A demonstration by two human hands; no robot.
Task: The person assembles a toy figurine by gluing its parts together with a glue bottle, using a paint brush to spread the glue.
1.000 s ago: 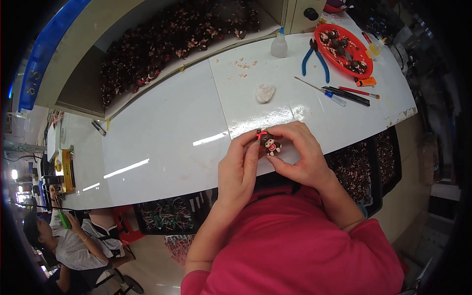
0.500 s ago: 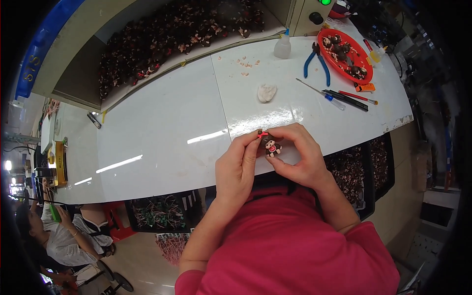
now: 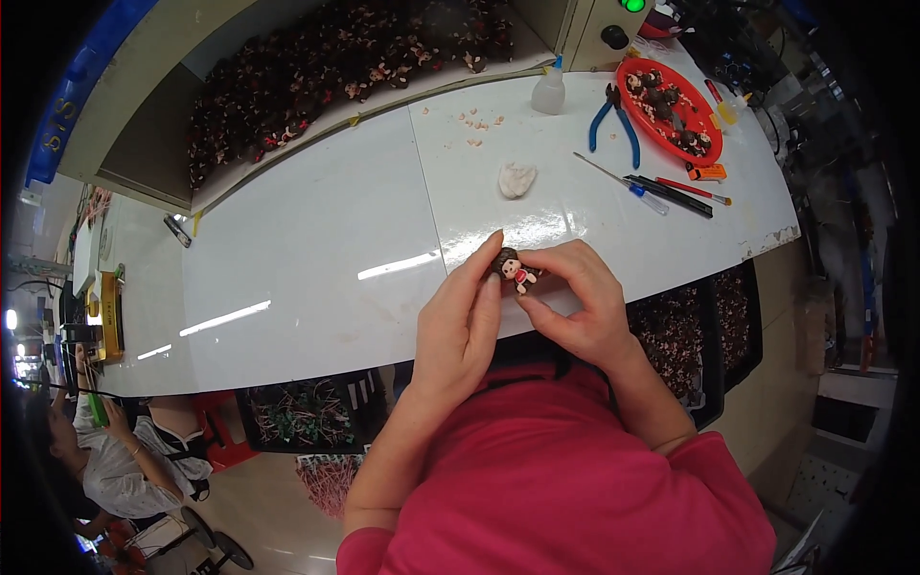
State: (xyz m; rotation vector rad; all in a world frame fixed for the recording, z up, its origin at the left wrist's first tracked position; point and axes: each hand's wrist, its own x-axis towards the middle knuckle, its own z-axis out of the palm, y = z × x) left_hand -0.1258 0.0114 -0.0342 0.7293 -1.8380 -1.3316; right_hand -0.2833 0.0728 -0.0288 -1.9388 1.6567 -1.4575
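Note:
A small brown doll figurine with a pale face and a red bib is held between my two hands, just above the front edge of the white table. My left hand grips its head side between thumb and fingers. Thumb and index finger of my right hand close on its body and feet from the other side. The figurine's head lies tilted toward my left hand, and the fingers hide part of it. Beyond my hands, a crumpled white wad rests on the table.
Blue-handled pliers, a screwdriver, black cutter and red brush lie at right. Near them are a red tray with figurine parts and a squeeze bottle. A cabinet full of figurines stands behind. Someone sits at far left.
The figurine has turned and tilted between my fingers, its head now leaning toward my left hand. My left index finger has straightened upward. The red bow on its head no longer shows.

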